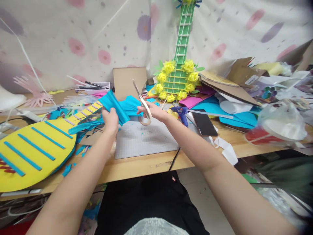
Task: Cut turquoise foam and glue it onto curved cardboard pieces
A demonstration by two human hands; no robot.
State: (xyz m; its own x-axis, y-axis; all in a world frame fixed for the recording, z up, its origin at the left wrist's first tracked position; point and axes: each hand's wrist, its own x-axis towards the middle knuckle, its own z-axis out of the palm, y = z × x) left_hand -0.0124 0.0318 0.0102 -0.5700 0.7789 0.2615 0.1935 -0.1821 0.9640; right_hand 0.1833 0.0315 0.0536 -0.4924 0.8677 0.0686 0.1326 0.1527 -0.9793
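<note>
My left hand (111,120) is closed on a folded strip of blue crepe paper (114,106), held above the table. In my right hand (154,111) is a pair of scissors (146,109) with pale handles, blades pointing up and away. More blue paper (132,103) lies between the two hands; whether the right fingers touch it I cannot tell. Below them is a grey cutting mat (144,140). A yellow paper guitar (46,140) with blue strips lies to the left of my left hand.
A green guitar (181,55) with yellow paper flowers leans at the back. A blue glue gun (181,114) and a phone (204,123) lie right of the mat. Farther right stand a red-and-white bucket (266,132) and piled cardboard (230,83).
</note>
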